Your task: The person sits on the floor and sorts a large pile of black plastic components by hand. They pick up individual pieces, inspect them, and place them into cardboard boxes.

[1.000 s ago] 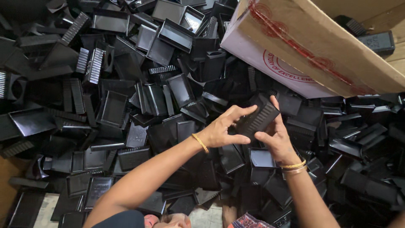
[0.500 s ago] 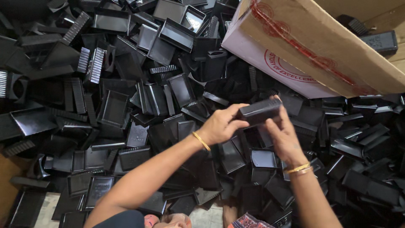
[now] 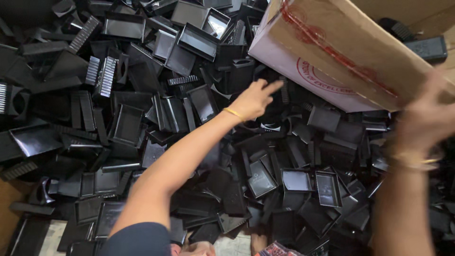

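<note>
A deep pile of black plastic parts [image 3: 189,109], trays and ribbed pieces, fills the view. My left hand [image 3: 256,98], a thin gold bangle at the wrist, stretches forward over the pile with its fingers spread. It holds nothing, and its fingertips lie near the black pieces just below the corner of the cardboard box [image 3: 332,52]. My right hand [image 3: 426,118] is raised at the right edge, next to the box's side. It is strongly blurred, with bangles at the wrist. Whether it holds a part is hidden by the blur.
The cardboard box, tilted, with a red round stamp and red marks, takes up the upper right. Shallow rectangular trays [image 3: 296,180] lie face up near the front. A strip of light floor [image 3: 47,234] shows at the lower left.
Both hands held one black ribbed part between them before. Now they have parted: the left reaches forward empty toward the box corner, and the right has swung up to the right.
</note>
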`<action>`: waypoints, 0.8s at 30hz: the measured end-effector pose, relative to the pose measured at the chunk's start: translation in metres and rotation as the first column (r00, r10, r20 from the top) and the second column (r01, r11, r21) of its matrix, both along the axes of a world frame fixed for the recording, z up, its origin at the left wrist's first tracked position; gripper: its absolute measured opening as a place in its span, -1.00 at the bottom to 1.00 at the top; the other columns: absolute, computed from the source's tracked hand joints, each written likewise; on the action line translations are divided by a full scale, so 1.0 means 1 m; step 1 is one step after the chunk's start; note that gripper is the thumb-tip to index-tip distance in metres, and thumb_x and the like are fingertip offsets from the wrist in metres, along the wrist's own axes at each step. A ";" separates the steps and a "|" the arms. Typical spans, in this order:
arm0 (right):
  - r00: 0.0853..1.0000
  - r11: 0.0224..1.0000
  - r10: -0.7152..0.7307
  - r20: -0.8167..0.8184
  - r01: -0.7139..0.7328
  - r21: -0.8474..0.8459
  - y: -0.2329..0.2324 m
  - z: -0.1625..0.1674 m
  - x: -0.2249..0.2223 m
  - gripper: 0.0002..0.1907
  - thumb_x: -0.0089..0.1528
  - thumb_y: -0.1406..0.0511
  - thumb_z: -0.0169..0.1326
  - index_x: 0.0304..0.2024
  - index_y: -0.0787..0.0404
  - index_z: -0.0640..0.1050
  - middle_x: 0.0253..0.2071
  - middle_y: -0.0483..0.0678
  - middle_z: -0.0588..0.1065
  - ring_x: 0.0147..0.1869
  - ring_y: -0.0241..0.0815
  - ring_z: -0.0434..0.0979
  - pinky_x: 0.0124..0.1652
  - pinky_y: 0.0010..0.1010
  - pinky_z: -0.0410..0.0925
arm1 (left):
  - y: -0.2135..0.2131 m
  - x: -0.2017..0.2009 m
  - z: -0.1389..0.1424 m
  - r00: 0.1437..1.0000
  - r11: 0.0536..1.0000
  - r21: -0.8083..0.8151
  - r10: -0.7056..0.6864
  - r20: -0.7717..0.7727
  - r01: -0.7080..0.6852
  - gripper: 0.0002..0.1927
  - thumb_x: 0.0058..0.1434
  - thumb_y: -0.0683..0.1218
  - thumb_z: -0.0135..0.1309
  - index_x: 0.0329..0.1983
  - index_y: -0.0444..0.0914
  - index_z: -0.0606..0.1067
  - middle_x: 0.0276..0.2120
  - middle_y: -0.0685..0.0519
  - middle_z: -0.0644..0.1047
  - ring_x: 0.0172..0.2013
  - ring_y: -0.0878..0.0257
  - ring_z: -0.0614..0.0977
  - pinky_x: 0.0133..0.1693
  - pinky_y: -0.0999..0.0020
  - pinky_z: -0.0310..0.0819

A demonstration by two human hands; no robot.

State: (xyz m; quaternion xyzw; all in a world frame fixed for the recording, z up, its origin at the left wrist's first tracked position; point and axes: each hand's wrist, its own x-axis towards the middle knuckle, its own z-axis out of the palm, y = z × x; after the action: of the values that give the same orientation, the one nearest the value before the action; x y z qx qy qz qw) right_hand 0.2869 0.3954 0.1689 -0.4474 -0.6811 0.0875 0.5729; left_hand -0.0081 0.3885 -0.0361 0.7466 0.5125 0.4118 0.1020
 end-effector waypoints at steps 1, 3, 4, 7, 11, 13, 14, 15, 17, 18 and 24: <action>0.997 0.996 0.012 0.080 -0.019 0.090 -0.009 -0.026 -0.006 -0.72 0.52 0.33 0.06 0.15 0.40 0.35 0.07 0.10 0.43 0.05 -0.18 0.56 0.05 -0.37 0.52 | 0.010 0.006 -0.013 0.989 1.000 0.027 0.008 -0.148 -0.005 -0.32 0.20 -0.11 0.20 0.41 -0.13 0.30 0.06 -0.31 0.41 -0.07 -0.20 0.51 -0.02 0.06 0.51; 0.683 0.993 -0.037 0.730 -0.059 0.106 -0.019 -0.086 -0.017 -0.58 0.28 0.15 0.28 0.02 0.32 0.54 0.06 0.23 0.51 0.19 0.22 0.48 0.18 0.05 0.39 | 0.026 0.024 -0.036 0.978 0.968 -0.177 0.151 -0.147 -0.176 -0.24 0.15 -0.03 0.23 0.40 -0.25 0.25 0.07 -0.27 0.40 0.01 -0.21 0.48 -0.02 0.01 0.49; 0.616 0.960 0.186 0.766 0.050 -0.274 -0.027 -0.122 -0.021 -0.36 0.17 -0.06 0.24 -0.05 0.38 0.53 -0.04 0.31 0.50 0.09 0.32 0.48 0.05 0.08 0.40 | 0.031 0.029 -0.046 0.964 0.926 -0.280 0.217 -0.157 -0.254 -0.18 0.12 0.01 0.25 0.40 -0.31 0.22 0.07 -0.25 0.39 0.04 -0.21 0.47 -0.02 -0.02 0.48; 0.329 0.709 0.488 0.809 0.392 -0.587 -0.044 -0.218 -0.010 -0.21 0.17 -0.25 0.05 0.08 0.26 0.52 0.09 0.34 0.44 0.14 0.34 0.48 0.03 0.08 0.42 | 0.042 0.033 -0.070 0.908 0.916 -0.184 0.294 -0.298 -0.357 -0.42 0.03 -0.03 0.26 0.15 -0.19 0.41 0.18 -0.21 0.34 0.07 -0.16 0.47 -0.05 -0.03 0.48; 0.392 0.811 0.474 0.788 0.153 -0.564 -0.052 -0.273 0.013 -0.38 0.16 -0.05 0.18 0.15 0.14 0.53 0.14 0.39 0.29 0.15 0.49 0.35 0.14 0.10 0.35 | 0.044 0.024 -0.088 0.921 0.951 -0.095 0.254 -0.295 -0.293 -0.58 0.15 -0.15 0.19 0.10 -0.10 0.46 0.17 -0.15 0.38 0.12 -0.10 0.47 -0.01 -0.05 0.46; 0.357 0.813 0.467 0.809 0.185 -0.552 -0.058 -0.273 0.013 -0.49 0.09 0.00 0.24 0.03 0.03 0.57 0.24 0.21 0.22 0.26 0.43 0.27 0.10 0.17 0.32 | 0.042 0.017 -0.092 0.961 0.953 -0.213 0.170 -0.217 -0.216 -0.74 0.33 -0.12 0.15 0.07 -0.14 0.47 0.15 -0.07 0.41 0.16 -0.05 0.48 0.09 -0.06 0.45; 0.342 0.813 0.466 0.816 0.198 -0.547 -0.063 -0.270 0.010 -0.55 0.06 0.03 0.26 -0.03 -0.02 0.59 0.29 0.12 0.18 0.31 0.40 0.23 0.08 0.21 0.30 | 0.042 0.014 -0.092 0.986 0.969 -0.202 0.124 -0.115 -0.145 -0.68 0.27 -0.11 0.17 0.08 -0.16 0.46 0.16 -0.09 0.40 0.16 -0.07 0.47 0.11 -0.05 0.46; 0.311 0.832 0.446 0.839 0.202 -0.517 -0.067 -0.267 0.006 -0.58 0.05 0.04 0.28 -0.05 -0.07 0.59 0.29 0.10 0.16 0.32 0.37 0.23 0.10 0.24 0.28 | 0.043 0.010 -0.092 0.997 0.979 -0.187 0.077 -0.011 -0.078 -0.63 0.21 -0.11 0.19 0.09 -0.18 0.45 0.17 -0.12 0.39 0.15 -0.09 0.46 0.13 -0.03 0.46; 0.238 0.873 0.399 0.886 0.197 -0.446 -0.074 -0.260 -0.002 -0.63 0.04 0.07 0.31 -0.10 -0.18 0.60 0.29 0.05 0.12 0.35 0.32 0.22 0.13 0.31 0.24 | 0.047 0.006 -0.089 0.995 0.981 -0.187 0.072 0.064 -0.059 -0.41 0.09 -0.10 0.25 0.18 -0.27 0.35 0.19 -0.18 0.38 0.13 -0.16 0.43 0.08 -0.06 0.45; 0.284 0.846 0.449 0.847 0.170 -0.506 -0.076 -0.257 -0.004 -0.58 0.01 0.10 0.32 -0.07 -0.15 0.57 0.31 0.09 0.11 0.33 0.36 0.23 0.11 0.26 0.27 | 0.049 0.006 -0.085 0.993 0.972 -0.209 0.113 0.037 -0.103 -0.25 0.03 -0.09 0.28 0.27 -0.33 0.27 0.18 -0.22 0.37 0.13 -0.20 0.41 0.02 -0.09 0.42; 0.598 0.826 0.462 0.655 -0.022 -0.563 -0.067 -0.239 0.013 -0.31 -0.18 0.19 0.44 0.00 0.04 0.50 0.20 0.28 0.20 0.23 0.40 0.31 0.16 -0.01 0.32 | 0.038 0.034 -0.056 0.977 0.869 -0.448 0.168 -0.132 -0.210 -0.55 -0.02 -0.06 0.26 -0.01 -0.19 0.52 -0.02 -0.05 0.61 0.17 -0.11 0.44 0.06 -0.17 0.31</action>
State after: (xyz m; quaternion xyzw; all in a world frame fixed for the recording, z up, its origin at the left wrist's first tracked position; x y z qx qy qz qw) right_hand 0.3003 0.3284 -0.0704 -0.4720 -0.8671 0.1417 0.0723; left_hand 0.0258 0.4268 -0.0921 0.6649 0.6699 0.2533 0.2121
